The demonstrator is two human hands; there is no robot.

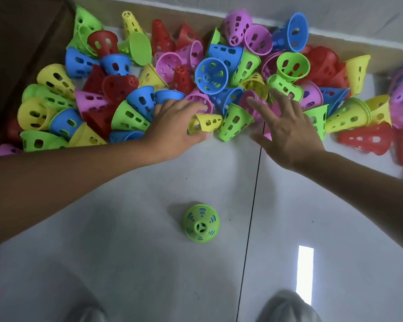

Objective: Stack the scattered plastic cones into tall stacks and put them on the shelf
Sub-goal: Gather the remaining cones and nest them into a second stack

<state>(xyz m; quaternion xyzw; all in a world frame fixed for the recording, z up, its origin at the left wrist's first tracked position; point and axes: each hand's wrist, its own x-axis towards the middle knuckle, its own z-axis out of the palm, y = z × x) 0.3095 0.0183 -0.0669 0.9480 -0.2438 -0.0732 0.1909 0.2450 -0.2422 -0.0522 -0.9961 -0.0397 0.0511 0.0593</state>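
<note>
A heap of perforated plastic cones (209,75) in red, blue, green, yellow and pink lies on the pale floor against the wall. My left hand (175,126) grips a yellow cone (207,123) lying on its side at the heap's front edge. My right hand (286,129) hovers with fingers spread over pink cones (254,101) just right of a green cone (234,122). A short stack topped by a green cone (201,223) stands upright alone on the floor, nearer to me.
A dark brown cardboard box (21,54) lies at the left with cones spilling from it. A white wall (289,10) bounds the heap at the back. A dark floor seam (254,194) runs toward me. My knees (286,307) show at the bottom.
</note>
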